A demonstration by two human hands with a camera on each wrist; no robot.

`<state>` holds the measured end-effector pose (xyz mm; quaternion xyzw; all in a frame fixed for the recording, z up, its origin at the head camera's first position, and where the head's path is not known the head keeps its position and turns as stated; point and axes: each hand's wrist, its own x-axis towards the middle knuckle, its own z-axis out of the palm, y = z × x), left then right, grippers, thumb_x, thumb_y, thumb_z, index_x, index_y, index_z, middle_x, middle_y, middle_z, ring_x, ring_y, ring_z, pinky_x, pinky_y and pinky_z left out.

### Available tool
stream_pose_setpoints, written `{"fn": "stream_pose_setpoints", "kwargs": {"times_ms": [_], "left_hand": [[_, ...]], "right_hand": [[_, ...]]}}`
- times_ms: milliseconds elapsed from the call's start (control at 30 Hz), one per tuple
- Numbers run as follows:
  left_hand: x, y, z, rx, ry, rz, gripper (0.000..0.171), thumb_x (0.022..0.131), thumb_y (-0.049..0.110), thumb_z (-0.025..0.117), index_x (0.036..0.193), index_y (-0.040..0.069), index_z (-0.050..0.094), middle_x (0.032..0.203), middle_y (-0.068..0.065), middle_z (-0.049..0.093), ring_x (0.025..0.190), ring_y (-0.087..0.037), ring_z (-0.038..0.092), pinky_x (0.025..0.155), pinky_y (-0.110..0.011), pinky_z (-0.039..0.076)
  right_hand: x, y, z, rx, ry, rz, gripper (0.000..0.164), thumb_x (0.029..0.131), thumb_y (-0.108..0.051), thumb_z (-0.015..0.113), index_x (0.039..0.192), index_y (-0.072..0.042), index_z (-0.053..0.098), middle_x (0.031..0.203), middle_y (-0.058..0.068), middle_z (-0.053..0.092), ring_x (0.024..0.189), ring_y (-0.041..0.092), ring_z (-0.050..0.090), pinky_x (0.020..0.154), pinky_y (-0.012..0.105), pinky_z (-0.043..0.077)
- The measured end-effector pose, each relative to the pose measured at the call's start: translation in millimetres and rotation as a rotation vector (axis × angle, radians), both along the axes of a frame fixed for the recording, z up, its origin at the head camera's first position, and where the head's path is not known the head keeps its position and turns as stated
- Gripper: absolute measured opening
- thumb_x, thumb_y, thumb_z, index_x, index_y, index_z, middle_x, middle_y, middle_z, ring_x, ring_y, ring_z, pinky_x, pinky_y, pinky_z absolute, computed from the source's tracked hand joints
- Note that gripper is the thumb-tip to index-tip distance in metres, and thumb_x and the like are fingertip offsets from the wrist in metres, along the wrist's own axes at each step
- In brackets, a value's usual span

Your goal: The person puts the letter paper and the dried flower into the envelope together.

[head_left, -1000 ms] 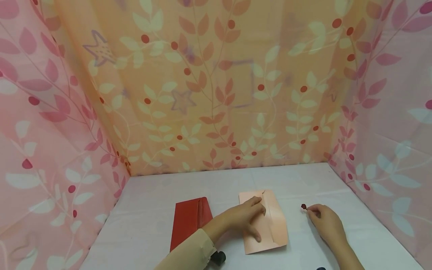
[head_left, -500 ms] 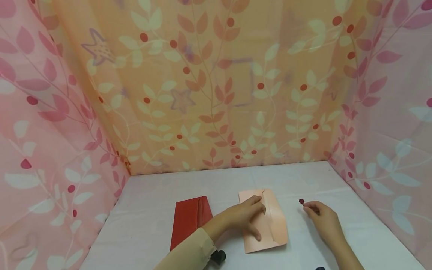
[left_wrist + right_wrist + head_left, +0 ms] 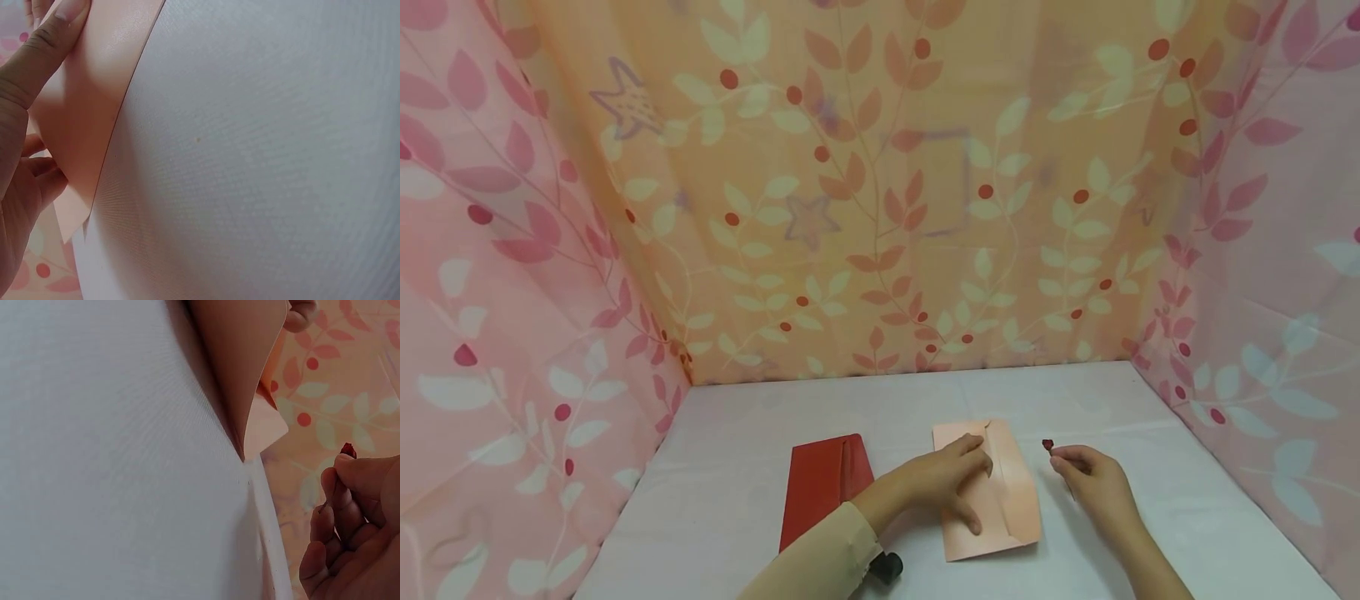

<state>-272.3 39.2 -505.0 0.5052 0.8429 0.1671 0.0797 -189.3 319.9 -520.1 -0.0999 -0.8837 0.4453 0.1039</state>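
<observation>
A pale pink envelope (image 3: pixel 1021 496) lies on the white table, its flap side facing up. Across its left part rests my left hand (image 3: pixel 943 485), thumb and fingers spread over the paper; the left wrist view shows the thumb (image 3: pixel 44 50) pressing on it. Just right of the envelope, my right hand (image 3: pixel 1099 492) pinches a small dried red flower (image 3: pixel 1047 445) by its thin stem between thumb and forefinger. In the right wrist view the dark red bloom (image 3: pixel 349 449) peeks out above the thumb, with the other fingers curled below.
To the left lies a red envelope (image 3: pixel 812 483), partly covered by my left forearm and beige sleeve (image 3: pixel 820 554). A black rounded object (image 3: pixel 889 568) shows beside the cuff. Leaf-patterned cloth (image 3: pixel 880 208) encloses the white table (image 3: pixel 737 433) at the back and both sides.
My right hand has moved left and slightly away from me, carrying the flower closer to the pink envelope. The left hand stays on the envelope.
</observation>
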Motion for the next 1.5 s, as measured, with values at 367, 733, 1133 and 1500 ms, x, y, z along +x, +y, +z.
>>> {"fn": "stream_pose_setpoints", "kwargs": {"times_ms": [367,733,1133,1500], "left_hand": [[-2.7,2,2.1,-0.006,0.012,-0.006,0.074,0.067,0.059,0.089,0.123,0.030,0.050,0.151,0.001,0.037,0.128,-0.007,0.044,0.102,-0.023,0.045],[-0.1,1,8.5,-0.008,0.006,0.009,0.075,0.068,0.059,0.088,0.124,0.029,0.049,0.160,-0.004,0.032,0.139,-0.013,0.043,0.106,-0.025,0.045],[1.2,2,4.7,-0.020,0.001,0.051,0.084,0.070,0.065,0.083,0.136,0.029,0.047,0.166,-0.005,0.026,0.150,-0.018,0.034,0.113,-0.032,0.042],[3.8,0,4.4,-0.018,0.009,0.057,0.083,0.070,0.064,0.084,0.136,0.028,0.047,0.167,-0.007,0.026,0.150,-0.018,0.034,0.113,-0.030,0.041]], "right_hand": [[-9.2,-18,9.0,-0.082,-0.001,0.005,0.032,0.096,-0.028,0.074,0.117,-0.004,0.074,0.097,0.007,0.077,0.081,0.011,0.065,0.063,0.024,0.052],[-28.2,-45,3.7,-0.241,-0.059,0.019,0.031,0.094,-0.026,0.076,0.114,-0.002,0.075,0.096,0.006,0.076,0.084,0.013,0.067,0.065,0.024,0.054],[-29.7,-74,-4.1,-0.384,-0.146,0.017,0.025,0.094,-0.019,0.074,0.111,-0.001,0.074,0.081,0.007,0.072,0.064,0.014,0.059,0.046,0.024,0.047],[-31.1,-83,-11.3,-0.373,-0.190,0.101,0.022,0.094,-0.010,0.068,0.112,0.000,0.074,0.078,0.006,0.071,0.045,0.007,0.040,0.040,0.020,0.034]]}}
